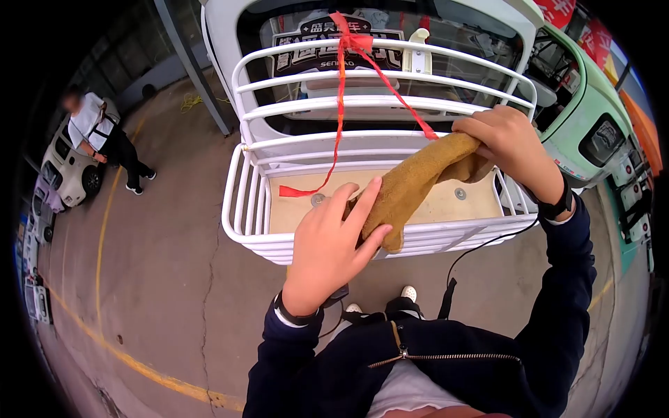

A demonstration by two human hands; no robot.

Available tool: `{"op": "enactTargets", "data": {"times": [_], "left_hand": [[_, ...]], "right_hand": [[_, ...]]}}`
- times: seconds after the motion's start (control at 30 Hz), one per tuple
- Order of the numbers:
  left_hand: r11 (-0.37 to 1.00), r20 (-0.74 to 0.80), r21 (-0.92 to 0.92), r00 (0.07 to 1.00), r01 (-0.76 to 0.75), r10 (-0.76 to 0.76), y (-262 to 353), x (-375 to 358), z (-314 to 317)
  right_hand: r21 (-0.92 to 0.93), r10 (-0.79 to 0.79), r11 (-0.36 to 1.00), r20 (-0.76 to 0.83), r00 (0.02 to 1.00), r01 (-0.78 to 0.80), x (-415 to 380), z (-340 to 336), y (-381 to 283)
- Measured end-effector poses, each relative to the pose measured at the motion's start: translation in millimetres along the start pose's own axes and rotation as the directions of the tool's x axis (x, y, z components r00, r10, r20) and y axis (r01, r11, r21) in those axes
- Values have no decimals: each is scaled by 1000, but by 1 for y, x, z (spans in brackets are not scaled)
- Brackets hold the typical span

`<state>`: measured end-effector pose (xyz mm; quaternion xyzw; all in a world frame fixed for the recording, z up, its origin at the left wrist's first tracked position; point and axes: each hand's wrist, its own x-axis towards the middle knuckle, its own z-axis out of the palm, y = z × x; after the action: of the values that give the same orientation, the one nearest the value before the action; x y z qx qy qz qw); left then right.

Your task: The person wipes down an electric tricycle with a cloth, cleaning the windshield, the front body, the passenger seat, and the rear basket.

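A brown cloth (411, 181), folded and bent, is held between my two hands above a white metal rack (306, 240). My right hand (505, 139) grips the cloth's upper right end, fingers curled over it. My left hand (334, 244) holds the lower left end, thumb and fingers around its edge. Under the cloth lies the rack's pale floor board (286, 209) with round metal fixings. A red ribbon (341, 90) is tied on the rack's top rail; one tail hangs down to the board, another runs toward the cloth.
Behind the rack is a white vehicle's rear window (279, 35). A pale green vehicle (582, 90) stands at the right. At the left, a person (104, 129) in a white top stands near a parked cream car (70, 167). A dark cable (481, 247) hangs below the rack's right side.
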<state>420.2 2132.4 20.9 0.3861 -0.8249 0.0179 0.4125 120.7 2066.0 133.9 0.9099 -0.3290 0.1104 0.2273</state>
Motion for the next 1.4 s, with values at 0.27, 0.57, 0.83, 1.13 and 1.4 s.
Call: {"op": "enactTargets", "data": {"times": [0.27,0.57,0.83,1.13,1.4], "left_hand": [[999,66,-14,997,30,-29,21,18,96],[999,-102,28,994,40,-37,18,9,94],[993,-140,-111,990,-44,28,21,7,83],[808,-455,-481,885,-341,102,58,-5,12],[680,167,-578,881,452,-443,28,26,34]], "right_hand": [[-338,235,906,-93,968,-253,82,61,99],[-105,224,967,-97,970,-234,85,51,102],[151,63,985,112,992,-79,32,-41,42],[29,41,999,-265,963,-35,-25,0,-10],[-262,-135,964,-307,942,52,-49,11,-37]]}}
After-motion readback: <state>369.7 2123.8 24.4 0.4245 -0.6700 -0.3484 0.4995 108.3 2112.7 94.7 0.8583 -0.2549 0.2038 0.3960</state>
